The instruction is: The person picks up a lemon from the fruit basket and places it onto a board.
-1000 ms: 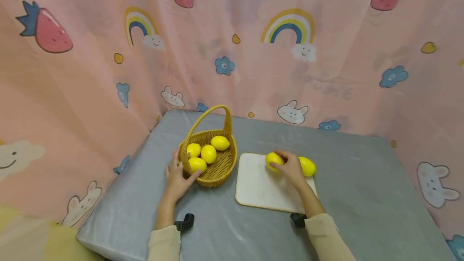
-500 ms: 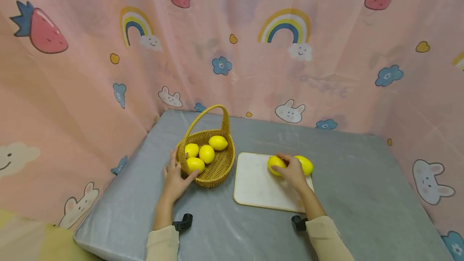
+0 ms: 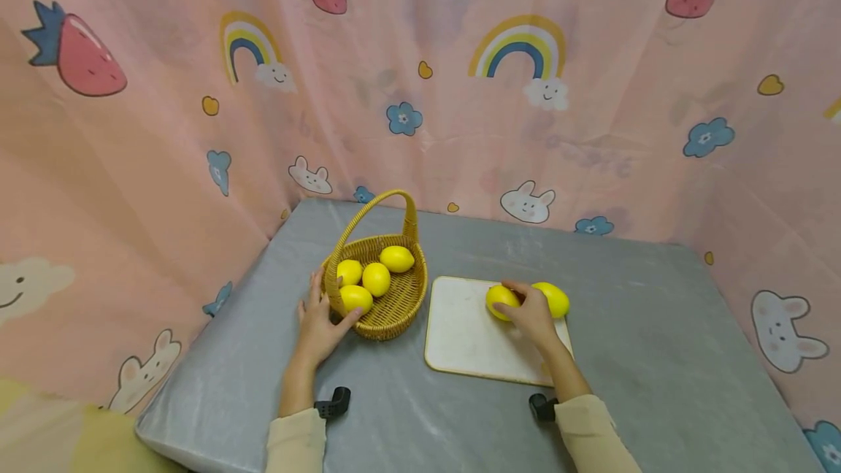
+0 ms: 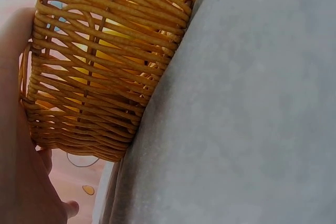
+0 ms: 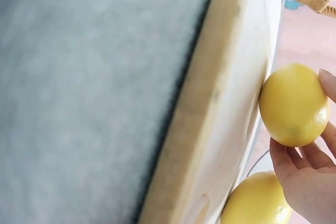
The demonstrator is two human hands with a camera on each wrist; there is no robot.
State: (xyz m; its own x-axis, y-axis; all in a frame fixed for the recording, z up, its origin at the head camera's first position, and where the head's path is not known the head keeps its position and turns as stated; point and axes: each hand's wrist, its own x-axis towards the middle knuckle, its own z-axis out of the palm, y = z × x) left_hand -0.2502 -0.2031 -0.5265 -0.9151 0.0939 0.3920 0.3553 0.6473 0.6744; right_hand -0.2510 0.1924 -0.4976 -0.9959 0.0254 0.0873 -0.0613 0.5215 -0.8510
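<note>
In the head view my left hand (image 3: 320,328) grips the near left rim of a yellow wicker basket (image 3: 409,310), thumb at the front and fingers along the side. Several yellow lemons (image 3: 377,279) lie in the basket. My right hand (image 3: 535,316) pinches another lemon (image 3: 501,302) between thumb and fingers; in the right wrist view this lemon (image 5: 294,106) appears to touch the white board's surface. A second lemon (image 3: 555,299) lies on the board's far right part, just beyond that hand. The left wrist view shows the basket's woven side (image 4: 105,72) standing on the grey surface.
The white board (image 3: 460,338) with a tan edge lies right of the basket on the grey covered table (image 3: 657,356). An arched handle (image 3: 377,203) rises over the basket. A pink patterned curtain (image 3: 447,144) hangs behind and at both sides.
My right hand has moved the pinched lemon slightly right and nearer to me on the board, then stayed almost still. My left hand keeps its place on the basket.
</note>
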